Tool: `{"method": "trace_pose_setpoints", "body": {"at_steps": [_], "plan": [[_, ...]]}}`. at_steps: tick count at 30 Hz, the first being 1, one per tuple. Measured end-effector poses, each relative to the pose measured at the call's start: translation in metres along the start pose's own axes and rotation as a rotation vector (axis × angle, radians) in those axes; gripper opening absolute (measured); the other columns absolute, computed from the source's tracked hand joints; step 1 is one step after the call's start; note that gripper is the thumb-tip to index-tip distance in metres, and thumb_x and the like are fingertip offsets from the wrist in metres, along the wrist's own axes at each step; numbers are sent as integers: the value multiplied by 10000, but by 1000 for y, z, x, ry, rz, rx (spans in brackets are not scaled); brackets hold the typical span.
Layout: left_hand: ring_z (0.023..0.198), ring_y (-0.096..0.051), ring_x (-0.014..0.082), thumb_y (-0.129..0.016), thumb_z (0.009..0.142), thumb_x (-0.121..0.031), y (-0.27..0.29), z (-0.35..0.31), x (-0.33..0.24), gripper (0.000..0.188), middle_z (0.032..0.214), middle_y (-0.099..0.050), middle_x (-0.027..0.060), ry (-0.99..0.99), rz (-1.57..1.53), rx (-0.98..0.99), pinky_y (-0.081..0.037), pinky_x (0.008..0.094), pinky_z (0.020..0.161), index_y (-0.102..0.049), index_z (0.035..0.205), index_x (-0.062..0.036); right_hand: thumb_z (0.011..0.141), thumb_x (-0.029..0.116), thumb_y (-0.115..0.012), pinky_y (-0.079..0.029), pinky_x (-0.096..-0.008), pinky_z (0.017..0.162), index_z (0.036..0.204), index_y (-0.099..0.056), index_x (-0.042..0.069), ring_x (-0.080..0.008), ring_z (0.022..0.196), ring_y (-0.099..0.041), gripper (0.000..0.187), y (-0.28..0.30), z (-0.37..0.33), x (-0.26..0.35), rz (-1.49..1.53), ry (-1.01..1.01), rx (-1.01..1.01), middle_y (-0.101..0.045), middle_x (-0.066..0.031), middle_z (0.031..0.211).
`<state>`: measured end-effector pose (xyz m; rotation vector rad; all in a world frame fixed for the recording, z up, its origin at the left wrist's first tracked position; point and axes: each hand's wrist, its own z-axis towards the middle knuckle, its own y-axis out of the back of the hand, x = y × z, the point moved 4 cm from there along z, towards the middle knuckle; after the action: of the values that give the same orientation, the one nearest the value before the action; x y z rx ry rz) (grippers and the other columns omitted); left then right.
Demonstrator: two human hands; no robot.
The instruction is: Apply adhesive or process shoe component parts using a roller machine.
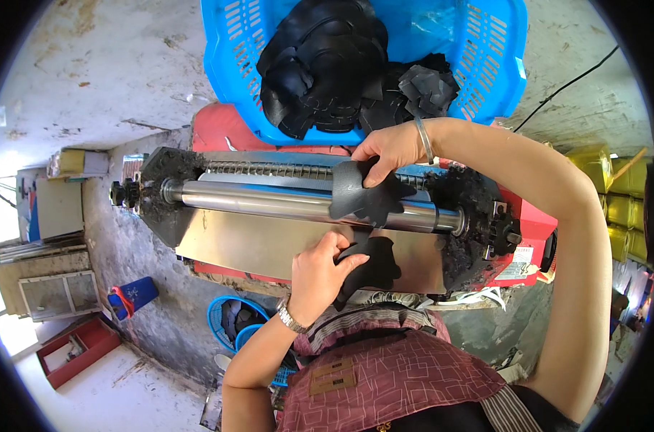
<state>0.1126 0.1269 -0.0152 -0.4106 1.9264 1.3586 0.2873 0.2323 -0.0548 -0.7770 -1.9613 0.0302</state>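
Right hand [395, 150] pinches upper black piece [357, 198] at far edge, piece overlapping roller [269, 205]. Left hand [320, 270] pinches lower black piece [379, 268] at left edge

Bright | far left blown out | glare on steel roller [269, 204] | fisheye-bent, black-rimmed edges

One bare left hand [323, 272], one bare right hand [389, 153] and two flat, black, lobed pieces [376, 263] were in view, with one red-and-silver roller machine [240, 241], one silver bangle [423, 140], one metal-band wristwatch [290, 317] and one large, blue, slotted plastic basket [511, 65], whose heaped black pieces [323, 61] were uncountable.
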Motion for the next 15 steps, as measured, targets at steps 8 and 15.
{"method": "trace_pose_setpoints", "body": {"at_steps": [8,15], "plan": [[492,-501,309,-584,800,-222,7,-7,11,253,541,-497,136,-53,155,22,-397,376,456,-504,642,-41,680,88,-671,-425,-298,852,1163,-467,23,-178,989,-522,528,29,-29,30,-254,167,-400,-551,-93,1079],[435,-481,258,-652,752,-236,4,13,2,284,525,-503,147,47,158,32,-382,326,441,-533,640,-3,722,102,-680,-432,-256,801,1042,-553,-49,-103,856,-549,376,-1,-8,23,67,44,-83,-604,-51,944]]}}
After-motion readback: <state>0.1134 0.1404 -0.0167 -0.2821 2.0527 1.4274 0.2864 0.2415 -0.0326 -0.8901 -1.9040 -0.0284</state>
